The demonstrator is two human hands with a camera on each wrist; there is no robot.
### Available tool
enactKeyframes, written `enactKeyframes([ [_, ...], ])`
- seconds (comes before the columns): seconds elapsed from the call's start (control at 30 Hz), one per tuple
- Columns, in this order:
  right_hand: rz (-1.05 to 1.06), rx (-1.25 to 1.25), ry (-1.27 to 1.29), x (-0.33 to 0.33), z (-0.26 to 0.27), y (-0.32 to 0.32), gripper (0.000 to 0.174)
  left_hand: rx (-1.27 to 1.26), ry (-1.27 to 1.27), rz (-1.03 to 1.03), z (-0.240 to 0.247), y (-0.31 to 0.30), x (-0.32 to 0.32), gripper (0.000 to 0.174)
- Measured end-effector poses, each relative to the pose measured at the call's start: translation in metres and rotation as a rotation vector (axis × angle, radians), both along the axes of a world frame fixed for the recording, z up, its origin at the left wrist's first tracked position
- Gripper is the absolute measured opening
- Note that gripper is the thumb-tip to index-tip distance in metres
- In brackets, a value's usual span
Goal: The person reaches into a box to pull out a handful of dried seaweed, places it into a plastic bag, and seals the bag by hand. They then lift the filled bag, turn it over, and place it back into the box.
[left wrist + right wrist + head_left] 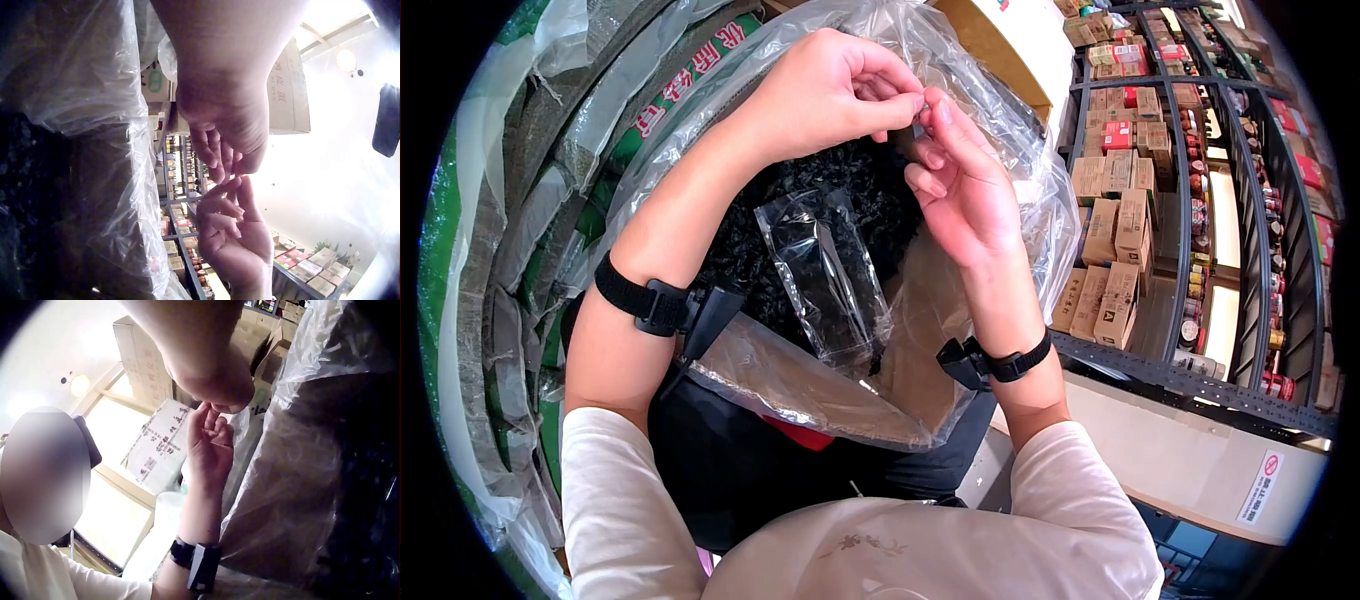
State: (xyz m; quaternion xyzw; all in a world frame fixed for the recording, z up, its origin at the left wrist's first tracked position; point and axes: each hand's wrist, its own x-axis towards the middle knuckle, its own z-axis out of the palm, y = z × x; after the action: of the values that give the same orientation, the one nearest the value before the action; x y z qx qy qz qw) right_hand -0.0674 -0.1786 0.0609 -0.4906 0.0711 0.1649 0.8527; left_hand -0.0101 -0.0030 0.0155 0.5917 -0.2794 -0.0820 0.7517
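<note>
Over an open box lined with clear plastic, both hands meet fingertip to fingertip. My left hand [825,95] comes from the left, thumb and forefinger pinched together. Facing it, my right hand [970,195] has its thumb and forefinger at the same spot, the other fingers loosely bent. A tiny dark piece [924,108] shows between the fingertips; its kind is too small to tell. Below lie black, crinkled dried pieces [745,255] like wood ear fungus. On them rests a clear plastic bag [825,275], flat and shiny.
The clear liner [1050,215] spreads over the box's rim. Stacked sacks [530,250] with green and red print stand close on the left. To the right, dark metal shelves [1175,190] hold small cartons [1115,225] and jars. A cardboard box [1000,50] stands beyond the liner.
</note>
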Motion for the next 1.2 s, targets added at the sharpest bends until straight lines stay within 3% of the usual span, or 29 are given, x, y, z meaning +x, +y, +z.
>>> enactKeyframes([
  [0.27, -0.126, -0.266, -0.039, -0.002, -0.002, 0.003, 0.029, 0.22, -0.264, 0.196, -0.003, 0.001, 0.0, 0.017],
  [0.6, -0.13, -0.257, 0.007, -0.001, -0.009, -0.001, 0.028, 0.312, -0.429, 0.247, -0.009, 0.0, 0.004, 0.017],
  [1.0, -0.043, -0.03, 0.112, 0.003, -0.015, -0.013, 0.029, 0.35, -0.514, 0.245, -0.013, -0.001, 0.007, 0.017],
  [1.2, 0.025, 0.233, 0.256, 0.007, -0.021, -0.021, 0.024, 0.383, -0.586, 0.245, -0.015, -0.002, 0.008, 0.016],
])
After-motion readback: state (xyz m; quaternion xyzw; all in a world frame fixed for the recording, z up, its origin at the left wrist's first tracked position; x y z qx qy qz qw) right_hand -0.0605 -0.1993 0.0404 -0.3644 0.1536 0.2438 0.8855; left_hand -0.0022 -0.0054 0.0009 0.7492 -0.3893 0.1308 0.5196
